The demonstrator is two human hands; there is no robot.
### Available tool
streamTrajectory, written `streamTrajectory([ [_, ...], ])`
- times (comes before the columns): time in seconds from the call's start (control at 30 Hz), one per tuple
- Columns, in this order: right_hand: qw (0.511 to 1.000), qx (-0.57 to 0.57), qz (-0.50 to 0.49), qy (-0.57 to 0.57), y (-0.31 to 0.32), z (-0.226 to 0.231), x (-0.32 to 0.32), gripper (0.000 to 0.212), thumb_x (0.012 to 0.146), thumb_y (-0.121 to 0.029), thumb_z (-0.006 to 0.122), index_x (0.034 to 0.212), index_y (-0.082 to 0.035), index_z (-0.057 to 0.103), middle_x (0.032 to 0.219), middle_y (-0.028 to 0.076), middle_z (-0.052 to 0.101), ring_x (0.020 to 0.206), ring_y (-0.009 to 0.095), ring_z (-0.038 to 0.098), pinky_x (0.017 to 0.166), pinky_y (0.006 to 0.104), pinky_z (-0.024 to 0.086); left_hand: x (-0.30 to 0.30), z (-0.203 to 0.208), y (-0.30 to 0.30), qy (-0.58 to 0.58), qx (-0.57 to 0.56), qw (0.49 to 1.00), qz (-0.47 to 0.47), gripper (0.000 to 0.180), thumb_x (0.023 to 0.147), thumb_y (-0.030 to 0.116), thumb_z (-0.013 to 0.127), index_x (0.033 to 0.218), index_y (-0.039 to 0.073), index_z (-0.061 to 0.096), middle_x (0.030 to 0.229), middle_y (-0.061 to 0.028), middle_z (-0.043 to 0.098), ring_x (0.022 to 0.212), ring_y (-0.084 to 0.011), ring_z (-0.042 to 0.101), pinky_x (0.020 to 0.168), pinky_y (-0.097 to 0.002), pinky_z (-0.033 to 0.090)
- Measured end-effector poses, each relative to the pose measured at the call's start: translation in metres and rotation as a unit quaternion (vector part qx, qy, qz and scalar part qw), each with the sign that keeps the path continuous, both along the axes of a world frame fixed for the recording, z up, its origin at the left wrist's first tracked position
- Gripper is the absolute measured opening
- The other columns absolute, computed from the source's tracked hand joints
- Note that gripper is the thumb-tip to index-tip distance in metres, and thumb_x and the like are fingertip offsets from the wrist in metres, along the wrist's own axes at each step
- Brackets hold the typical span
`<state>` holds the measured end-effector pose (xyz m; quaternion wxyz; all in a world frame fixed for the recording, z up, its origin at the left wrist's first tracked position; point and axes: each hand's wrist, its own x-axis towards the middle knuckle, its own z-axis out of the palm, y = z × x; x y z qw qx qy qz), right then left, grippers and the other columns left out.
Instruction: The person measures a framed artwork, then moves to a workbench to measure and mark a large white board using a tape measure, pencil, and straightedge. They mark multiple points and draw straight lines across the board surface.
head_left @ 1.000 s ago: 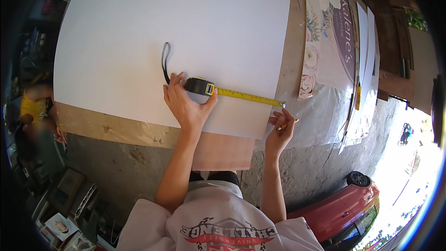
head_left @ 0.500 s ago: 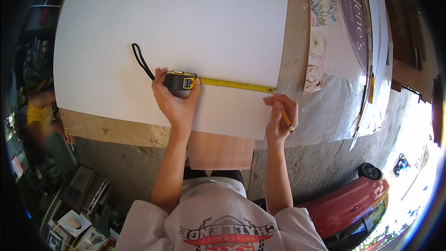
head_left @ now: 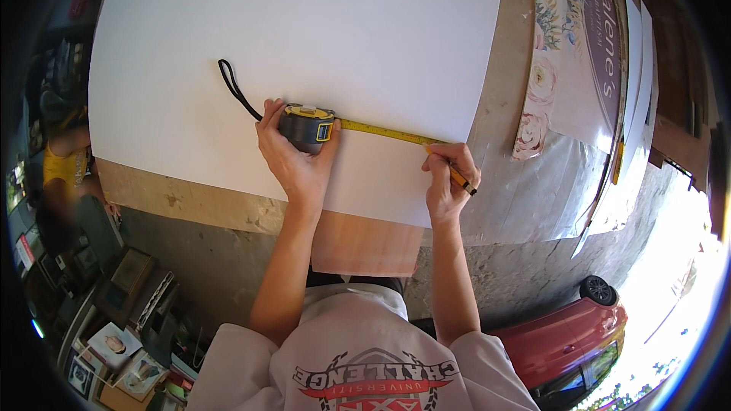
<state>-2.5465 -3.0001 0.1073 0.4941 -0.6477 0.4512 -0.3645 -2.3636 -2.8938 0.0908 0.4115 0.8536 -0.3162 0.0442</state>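
Note:
A large white sheet (head_left: 297,23) lies flat on the table in front of me. My left hand (head_left: 298,164) is closed around a black and yellow tape measure (head_left: 303,125), whose black wrist strap (head_left: 234,87) loops off to the left on the sheet. The yellow blade (head_left: 388,132) is drawn out rightward toward the sheet's right edge. In my right hand (head_left: 451,183) is a yellow pencil (head_left: 461,180), its tip at the blade's near edge close to the right end. My right fingers cover that end of the blade.
A floral printed sheet (head_left: 537,99) and a yellow cutter (head_left: 617,164) beside long white strips (head_left: 638,84) are at the table's right. A brown board (head_left: 365,247) juts out near me. At left are a person in yellow (head_left: 65,171) and picture frames (head_left: 131,270); a red car (head_left: 560,342) stands lower right.
My right hand has moved slightly left, bringing the pencil tip against the tape's near edge. The tape measure and my left hand sit slightly farther right in view, which has also shifted.

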Motion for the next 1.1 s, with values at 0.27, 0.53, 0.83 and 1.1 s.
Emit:
streamTrajectory([
  [0.27,0.997,-0.061,0.006,0.045,0.0,-0.005,0.013,0.008,0.075,0.006,0.057,0.074,0.001,0.063,0.06,0.011,0.06,0.051,0.018,0.055,0.053,0.0283,0.044,-0.002,-0.001,0.003,0.027,-0.023,0.999,-0.004,0.074,0.073,0.008,0.091,0.133,-0.001,0.047,0.139,-0.0189,0.051,0.133,-0.0346,0.052,0.11,-0.0431,0.043],
  [0.53,0.995,-0.084,0.008,0.054,0.001,-0.009,0.015,0.008,0.074,0.007,0.056,0.073,0.001,0.062,0.061,0.011,0.06,0.051,0.02,0.055,0.053,0.0296,0.045,-0.001,-0.002,0.003,0.025,-0.02,0.999,-0.003,0.076,0.073,0.007,0.09,0.134,-0.001,0.046,0.139,-0.019,0.051,0.133,-0.0343,0.051,0.11,-0.0431,0.043],
  [0.83,0.994,-0.091,0.015,0.057,0.0,-0.01,0.015,0.009,0.074,0.008,0.056,0.073,0.002,0.062,0.061,0.012,0.06,0.051,0.02,0.056,0.053,0.0298,0.045,-0.001,-0.001,0.003,0.023,-0.017,1.0,-0.005,0.076,0.073,0.008,0.09,0.134,-0.001,0.047,0.139,-0.0197,0.05,0.133,-0.0347,0.05,0.111,-0.044,0.043],
  [1.1,0.994,-0.086,0.01,0.064,0.004,-0.006,0.011,0.009,0.074,0.007,0.056,0.074,0.002,0.063,0.06,0.011,0.06,0.051,0.02,0.056,0.053,0.0298,0.045,-0.004,0.001,0.006,0.027,-0.013,1.0,-0.008,0.075,0.072,0.006,0.09,0.133,-0.001,0.047,0.139,-0.0197,0.051,0.133,-0.0356,0.051,0.111,-0.0446,0.043],
])
